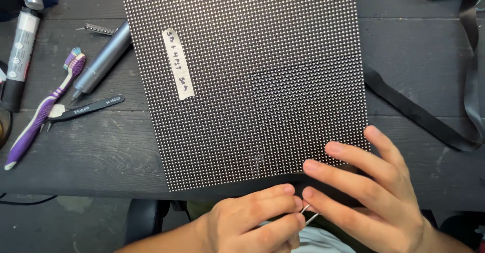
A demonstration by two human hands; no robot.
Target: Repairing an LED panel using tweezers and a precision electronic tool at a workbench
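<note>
A large black panel [242, 76] covered in a fine grid of small white dots lies on the dark table, with a strip of pale tape [178, 63] stuck on it. My left hand [252, 220] is at the near table edge, fingers closed on a thin metal tool [309, 213], perhaps tweezers. My right hand [371, 187] is beside it with fingers spread, fingertips resting on the panel's near right corner, and its index finger touches the metal tool.
Left of the panel lie a purple toothbrush [43, 109], black tweezers [88, 106], a grey pen-shaped tool [101, 63], a grey tube [20, 48] and a small pin strip [98, 29]. A black strap [424, 116] curls at the right.
</note>
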